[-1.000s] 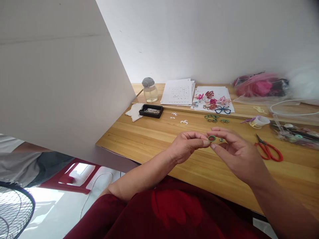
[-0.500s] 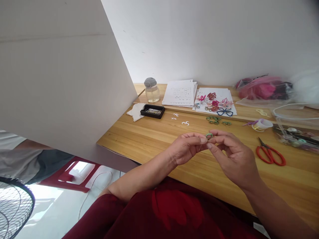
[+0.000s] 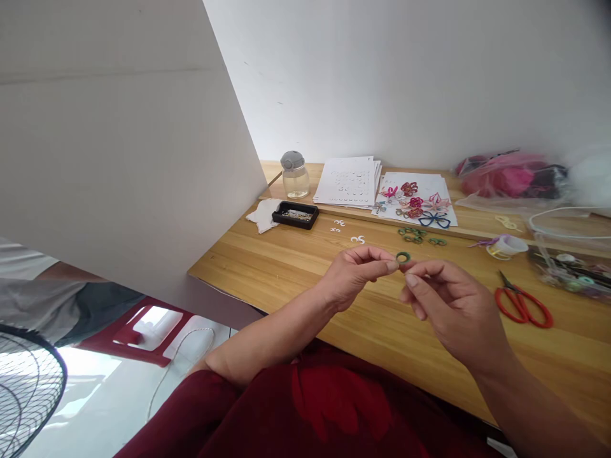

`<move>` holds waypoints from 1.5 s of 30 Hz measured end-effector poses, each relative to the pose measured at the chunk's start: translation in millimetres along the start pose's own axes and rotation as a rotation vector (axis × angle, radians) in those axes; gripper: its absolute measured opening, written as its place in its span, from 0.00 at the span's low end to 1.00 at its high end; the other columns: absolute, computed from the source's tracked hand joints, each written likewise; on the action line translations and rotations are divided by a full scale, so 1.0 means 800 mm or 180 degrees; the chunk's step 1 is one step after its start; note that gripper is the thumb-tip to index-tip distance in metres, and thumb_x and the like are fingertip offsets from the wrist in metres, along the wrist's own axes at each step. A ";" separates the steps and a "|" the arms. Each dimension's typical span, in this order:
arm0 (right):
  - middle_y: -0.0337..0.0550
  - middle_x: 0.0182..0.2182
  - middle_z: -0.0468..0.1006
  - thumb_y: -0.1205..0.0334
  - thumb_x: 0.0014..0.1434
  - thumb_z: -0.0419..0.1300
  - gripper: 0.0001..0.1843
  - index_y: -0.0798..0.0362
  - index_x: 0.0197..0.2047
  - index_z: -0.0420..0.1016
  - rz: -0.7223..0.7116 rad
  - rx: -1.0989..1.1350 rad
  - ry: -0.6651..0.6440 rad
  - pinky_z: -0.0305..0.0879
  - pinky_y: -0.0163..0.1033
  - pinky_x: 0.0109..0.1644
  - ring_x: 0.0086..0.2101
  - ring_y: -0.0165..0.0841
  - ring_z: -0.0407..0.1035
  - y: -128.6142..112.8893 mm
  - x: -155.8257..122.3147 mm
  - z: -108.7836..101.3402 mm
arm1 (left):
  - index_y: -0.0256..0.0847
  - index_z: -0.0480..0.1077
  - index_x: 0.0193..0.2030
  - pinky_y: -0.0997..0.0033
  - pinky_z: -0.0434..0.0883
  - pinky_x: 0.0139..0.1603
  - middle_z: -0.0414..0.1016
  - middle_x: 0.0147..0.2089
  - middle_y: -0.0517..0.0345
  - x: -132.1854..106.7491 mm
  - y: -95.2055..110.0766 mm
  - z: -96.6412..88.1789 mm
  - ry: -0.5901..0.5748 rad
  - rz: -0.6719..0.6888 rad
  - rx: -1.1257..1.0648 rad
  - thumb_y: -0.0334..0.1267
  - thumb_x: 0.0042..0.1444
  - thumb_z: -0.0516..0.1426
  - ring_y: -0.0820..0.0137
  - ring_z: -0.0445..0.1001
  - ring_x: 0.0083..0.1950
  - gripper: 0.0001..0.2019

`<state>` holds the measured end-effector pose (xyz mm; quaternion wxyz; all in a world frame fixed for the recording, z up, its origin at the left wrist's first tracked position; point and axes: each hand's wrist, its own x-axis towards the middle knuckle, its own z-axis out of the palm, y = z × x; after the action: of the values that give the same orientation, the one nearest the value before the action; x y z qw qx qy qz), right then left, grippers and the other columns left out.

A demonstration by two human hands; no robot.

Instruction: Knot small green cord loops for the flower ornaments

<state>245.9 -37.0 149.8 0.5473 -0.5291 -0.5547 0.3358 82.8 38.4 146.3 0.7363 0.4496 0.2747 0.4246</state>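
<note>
Between the thumb and forefinger of my left hand (image 3: 356,273) is a small green ring-shaped piece (image 3: 403,257), held up above the table. Just to its right, my right hand (image 3: 443,299) is closed in a pinch at thumb and forefinger; whatever it grips, perhaps something very thin, is too small to make out. Beyond my hands lie several green curled pieces (image 3: 413,235) of similar look. White crescent-shaped cutouts (image 3: 358,240) rest on the wood to the left of them.
Red-handled scissors (image 3: 522,302) lie right of my right hand. A white cup (image 3: 508,246) and a clear box of supplies (image 3: 568,270) stand beyond. At the back are colourful flower-like ornaments (image 3: 415,203) on paper, printed sheets (image 3: 344,181), a jar (image 3: 296,178) and a black tray (image 3: 294,215).
My right hand has drawn slightly away from the green ring, to the right and down. The left hand keeps its pinch, and more of the ring shows. The view has shifted slightly.
</note>
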 end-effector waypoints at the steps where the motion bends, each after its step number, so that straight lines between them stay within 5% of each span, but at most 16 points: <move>1: 0.39 0.25 0.77 0.51 0.65 0.69 0.11 0.47 0.37 0.77 0.0052 0.0030 -0.0067 0.63 0.35 0.22 0.23 0.31 0.70 -0.001 0.000 -0.001 | 0.38 0.79 0.32 0.70 0.60 0.40 0.81 0.34 0.58 0.000 0.001 0.001 0.0012 0.0022 -0.0013 0.47 0.43 0.77 0.74 0.72 0.38 0.18; 9: 0.37 0.25 0.76 0.53 0.68 0.65 0.09 0.46 0.37 0.77 -0.0231 -0.0840 0.0192 0.61 0.39 0.27 0.24 0.32 0.66 -0.001 -0.012 0.006 | 0.38 0.78 0.32 0.69 0.67 0.42 0.79 0.32 0.59 0.001 0.000 0.007 0.0117 0.0256 0.0232 0.51 0.41 0.77 0.74 0.73 0.35 0.21; 16: 0.40 0.30 0.83 0.63 0.68 0.62 0.04 0.44 0.41 0.78 -0.1636 -0.2073 0.0248 0.69 0.44 0.37 0.30 0.37 0.78 0.001 -0.016 0.000 | 0.37 0.79 0.33 0.72 0.66 0.35 0.80 0.32 0.56 0.003 -0.005 -0.004 0.0128 0.1010 0.1517 0.42 0.54 0.69 0.75 0.70 0.31 0.10; 19: 0.41 0.31 0.84 0.62 0.68 0.62 0.06 0.43 0.41 0.80 -0.1824 -0.2182 0.0139 0.70 0.45 0.38 0.32 0.39 0.78 -0.017 -0.007 -0.009 | 0.38 0.80 0.33 0.71 0.68 0.37 0.81 0.33 0.55 -0.002 0.002 -0.005 -0.0069 0.1427 0.2141 0.36 0.57 0.64 0.73 0.73 0.33 0.05; 24: 0.40 0.27 0.81 0.53 0.66 0.64 0.07 0.43 0.38 0.83 -0.1131 -0.1810 -0.0001 0.64 0.42 0.31 0.25 0.34 0.69 -0.037 0.033 -0.033 | 0.40 0.79 0.31 0.70 0.71 0.41 0.82 0.33 0.55 -0.011 0.019 0.000 -0.0497 0.1649 0.2429 0.35 0.58 0.64 0.72 0.74 0.35 0.05; 29: 0.40 0.26 0.78 0.41 0.59 0.69 0.18 0.47 0.34 0.81 0.0013 -0.0615 -0.0428 0.58 0.39 0.26 0.24 0.32 0.66 -0.003 0.038 -0.030 | 0.38 0.80 0.32 0.71 0.71 0.37 0.82 0.33 0.54 -0.004 0.010 -0.002 -0.0195 0.1550 0.1956 0.41 0.58 0.66 0.73 0.74 0.33 0.08; 33: 0.35 0.20 0.71 0.52 0.67 0.64 0.10 0.45 0.34 0.80 -0.0438 -0.1276 -0.0282 0.59 0.40 0.27 0.21 0.31 0.62 -0.003 0.001 -0.012 | 0.39 0.80 0.32 0.71 0.71 0.38 0.82 0.34 0.54 0.005 -0.004 -0.010 0.0238 0.1584 0.2176 0.37 0.57 0.65 0.72 0.74 0.34 0.05; 37: 0.40 0.28 0.82 0.57 0.67 0.63 0.06 0.43 0.38 0.82 -0.1333 -0.1820 -0.0098 0.64 0.42 0.33 0.27 0.35 0.73 -0.029 0.014 -0.020 | 0.42 0.80 0.31 0.66 0.73 0.47 0.83 0.35 0.53 -0.001 -0.002 -0.010 -0.0165 0.1722 0.2712 0.34 0.58 0.64 0.68 0.77 0.39 0.05; 40: 0.35 0.20 0.71 0.53 0.64 0.66 0.07 0.44 0.37 0.83 -0.0949 -0.1641 0.0032 0.58 0.40 0.27 0.21 0.31 0.62 -0.024 0.043 -0.034 | 0.42 0.80 0.32 0.67 0.73 0.47 0.83 0.35 0.53 -0.004 0.005 -0.005 -0.0457 0.1755 0.2571 0.35 0.59 0.63 0.68 0.77 0.38 0.05; 45: 0.37 0.22 0.75 0.48 0.65 0.66 0.14 0.48 0.34 0.81 -0.0184 -0.1040 -0.0461 0.58 0.39 0.25 0.22 0.31 0.63 0.009 0.026 -0.021 | 0.39 0.78 0.32 0.72 0.71 0.37 0.81 0.32 0.55 0.006 -0.003 -0.008 0.0085 0.1712 0.2244 0.38 0.58 0.65 0.73 0.74 0.33 0.06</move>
<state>267.1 -19.4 151.3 0.4221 -0.5693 -0.6548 0.2626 81.1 44.6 141.6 0.3977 0.7232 0.2855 0.4872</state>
